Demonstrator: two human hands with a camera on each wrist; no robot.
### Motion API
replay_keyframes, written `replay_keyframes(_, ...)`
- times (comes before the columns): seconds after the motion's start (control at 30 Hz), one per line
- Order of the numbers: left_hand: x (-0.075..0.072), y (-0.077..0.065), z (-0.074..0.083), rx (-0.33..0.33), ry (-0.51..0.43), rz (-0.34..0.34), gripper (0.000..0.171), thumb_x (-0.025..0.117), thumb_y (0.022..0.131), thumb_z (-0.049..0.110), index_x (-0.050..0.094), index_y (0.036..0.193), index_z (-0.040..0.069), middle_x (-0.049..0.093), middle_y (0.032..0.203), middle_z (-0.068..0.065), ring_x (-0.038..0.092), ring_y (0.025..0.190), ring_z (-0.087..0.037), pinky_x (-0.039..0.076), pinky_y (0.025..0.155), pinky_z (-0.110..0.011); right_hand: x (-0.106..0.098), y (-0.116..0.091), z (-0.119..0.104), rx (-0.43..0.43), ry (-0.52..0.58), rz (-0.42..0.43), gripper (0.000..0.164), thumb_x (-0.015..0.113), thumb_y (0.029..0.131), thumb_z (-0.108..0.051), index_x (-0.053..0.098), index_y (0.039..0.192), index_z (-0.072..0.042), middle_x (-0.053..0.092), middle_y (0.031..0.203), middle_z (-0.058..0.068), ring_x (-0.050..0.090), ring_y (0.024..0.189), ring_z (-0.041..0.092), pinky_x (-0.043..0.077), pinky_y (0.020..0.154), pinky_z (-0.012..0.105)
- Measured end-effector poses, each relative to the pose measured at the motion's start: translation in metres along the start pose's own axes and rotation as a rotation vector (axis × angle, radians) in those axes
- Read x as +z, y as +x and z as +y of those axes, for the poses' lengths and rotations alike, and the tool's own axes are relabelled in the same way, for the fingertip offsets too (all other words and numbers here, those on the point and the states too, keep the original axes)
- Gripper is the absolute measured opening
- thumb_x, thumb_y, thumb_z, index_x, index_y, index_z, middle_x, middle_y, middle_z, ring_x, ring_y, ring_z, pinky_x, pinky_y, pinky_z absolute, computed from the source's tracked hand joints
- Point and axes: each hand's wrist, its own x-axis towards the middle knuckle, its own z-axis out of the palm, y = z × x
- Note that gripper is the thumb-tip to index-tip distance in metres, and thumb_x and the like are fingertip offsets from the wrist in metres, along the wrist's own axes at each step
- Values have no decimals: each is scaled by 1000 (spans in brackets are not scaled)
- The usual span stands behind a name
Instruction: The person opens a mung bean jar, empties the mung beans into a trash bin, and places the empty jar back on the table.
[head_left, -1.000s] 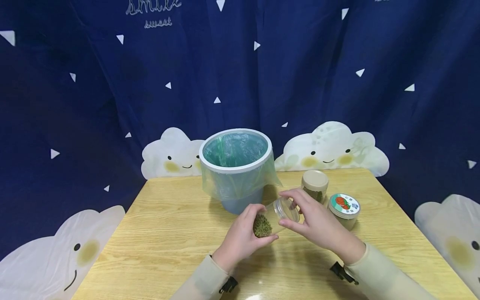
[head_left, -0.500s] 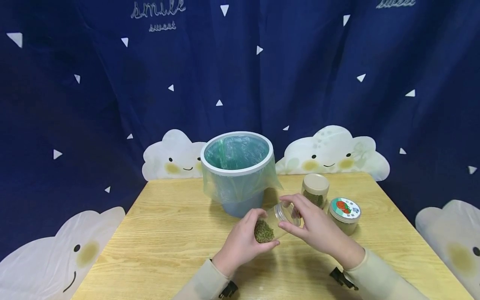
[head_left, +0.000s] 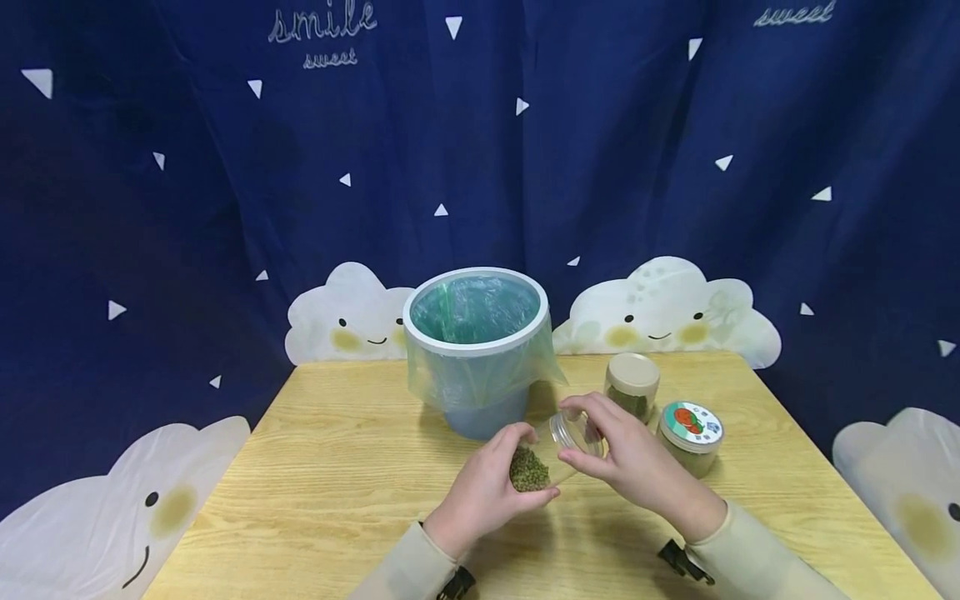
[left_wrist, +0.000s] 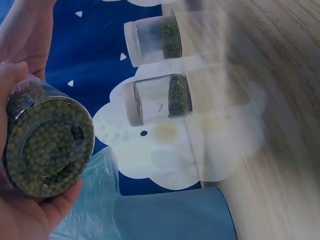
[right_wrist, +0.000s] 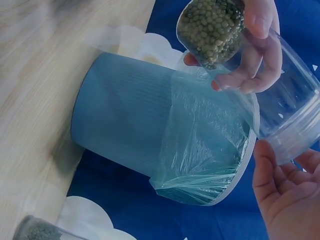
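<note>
A clear jar point(head_left: 556, 454) with green mung beans point(head_left: 529, 470) heaped at its base lies tilted between the two hands over the table. My left hand point(head_left: 487, 487) grips it round the bean-filled end; the left wrist view looks onto the jar's base point(left_wrist: 47, 150). At the clear ridged end, my right hand point(head_left: 637, 467) pinches the rim between thumb and fingers, as the right wrist view shows with that hand point(right_wrist: 292, 197) below the ridged end point(right_wrist: 292, 130). I cannot tell whether a clear lid sits there.
Behind the hands stands a blue bin point(head_left: 486, 417) with a white rim point(head_left: 480, 349) and a green plastic liner point(head_left: 438, 375). To the right are a beige-lidded jar point(head_left: 632, 377) and a jar with a tomato-print lid point(head_left: 691, 427). A wooden table point(head_left: 315, 475) lies below, a blue curtain point(head_left: 390, 125) behind.
The head view has tilted up, so everything sits lower in it. Both hands keep their hold on the jar, with hardly any shift.
</note>
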Motion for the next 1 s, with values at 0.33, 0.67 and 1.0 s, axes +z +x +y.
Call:
replay_keyframes(0.33,-3,2,0,15,6,-25,65,86,82,43,50,129,14,66,118,1,64,101,-9,57,89,-27,2,0,3,-21,-11,19,52,85,85,-28,61,129,-15,56,98,-14,48,76,0,45,62,21)
replay_keyframes(0.67,-5,2,-3,22,-20,-24,63,86,83,42,51,128,16,67,118,2,64,98,-7,56,87,-24,6,2,6,-41,7,40,48,83,86,-24,61,128,-16,59,100,-11,48,77,0,45,63,22)
replay_keyframes(1.0,-7,2,-4,16,-21,-29,65,89,80,40,52,128,15,68,116,3,66,99,-8,56,88,-25,8,2,7,-45,23,43,47,84,85,-23,61,127,-17,62,96,-2,48,75,0,45,62,22)
